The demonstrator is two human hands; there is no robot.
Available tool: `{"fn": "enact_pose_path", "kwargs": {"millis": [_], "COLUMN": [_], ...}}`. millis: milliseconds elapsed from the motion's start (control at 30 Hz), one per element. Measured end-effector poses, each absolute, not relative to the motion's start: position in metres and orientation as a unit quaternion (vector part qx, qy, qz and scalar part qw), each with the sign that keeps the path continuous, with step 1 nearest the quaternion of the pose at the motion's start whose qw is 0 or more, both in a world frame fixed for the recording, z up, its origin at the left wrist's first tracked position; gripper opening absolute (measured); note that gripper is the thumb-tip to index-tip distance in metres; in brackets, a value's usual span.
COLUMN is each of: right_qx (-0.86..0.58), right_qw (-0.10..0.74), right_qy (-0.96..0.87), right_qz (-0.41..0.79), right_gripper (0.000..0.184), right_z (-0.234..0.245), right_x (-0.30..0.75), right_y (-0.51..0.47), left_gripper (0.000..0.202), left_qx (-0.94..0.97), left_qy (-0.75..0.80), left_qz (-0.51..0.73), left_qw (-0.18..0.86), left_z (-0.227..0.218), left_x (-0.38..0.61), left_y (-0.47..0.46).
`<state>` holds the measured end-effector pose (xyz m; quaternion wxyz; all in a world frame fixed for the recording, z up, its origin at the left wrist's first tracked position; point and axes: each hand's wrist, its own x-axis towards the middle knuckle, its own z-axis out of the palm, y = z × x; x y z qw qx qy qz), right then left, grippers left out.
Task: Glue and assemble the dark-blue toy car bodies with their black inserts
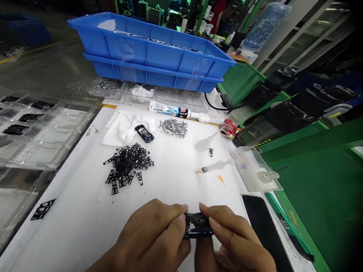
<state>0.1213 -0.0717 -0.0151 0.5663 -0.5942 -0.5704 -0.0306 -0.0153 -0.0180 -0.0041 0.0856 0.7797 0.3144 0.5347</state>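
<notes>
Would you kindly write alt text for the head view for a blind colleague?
The left hand and right hand hold a small black part over a white table. Beyond lie heaped black pieces, a syringe and stacked blue crates.

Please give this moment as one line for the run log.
left hand: holds black model car | right hand: holds same car | nearby: black parts pile, syringe

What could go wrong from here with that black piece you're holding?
The black plastic piece, pinched between left hand and right hand, looks thin and might crack or slip. The loose heap of black parts nearby could get knocked and scatter. The syringe lying close by might smear the white work surface.
</notes>
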Motion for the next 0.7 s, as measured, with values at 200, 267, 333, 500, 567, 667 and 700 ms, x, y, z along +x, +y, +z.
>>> {"fn": "enact_pose_path", "kwargs": {"millis": [200, 267, 333, 500, 567, 667, 700], "right_qx": [-0.588, -0.606, -0.607, -0.602, -0.598, -0.572, -0.564], "right_qw": [0.49, 0.5, 0.511, 0.456, 0.432, 0.422, 0.428], "right_qy": [-0.643, -0.619, -0.607, -0.655, -0.673, -0.687, -0.688], "right_qz": [0.0, -0.014, -0.042, -0.019, 0.054, 0.152, 0.159], "right_gripper": [0.021, 0.021, 0.021, 0.024, 0.028, 0.026, 0.023], "right_z": [-0.006, -0.009, -0.011, -0.005, 0.001, 0.003, 0.001], "right_x": [0.133, 0.128, 0.124, 0.132, 0.141, 0.157, 0.163], "right_y": [-0.068, -0.068, -0.069, -0.068, -0.068, -0.069, -0.069], "left_gripper": [0.022, 0.022, 0.021, 0.026, 0.031, 0.033, 0.032], "left_qx": [0.791, 0.786, 0.78, 0.763, 0.748, 0.73, 0.732], "left_qy": [0.267, 0.271, 0.279, 0.274, 0.289, 0.301, 0.293], "left_qz": [0.534, 0.538, 0.54, 0.551, 0.557, 0.568, 0.569], "left_qw": [0.133, 0.139, 0.149, 0.196, 0.217, 0.231, 0.233], "left_z": [-0.002, -0.002, -0.003, -0.007, -0.009, -0.009, -0.008], "left_x": [-0.021, -0.02, -0.017, -0.012, -0.013, -0.012, -0.01], "left_y": [-0.007, -0.007, -0.008, -0.005, -0.003, 0.0, 0.001]}}
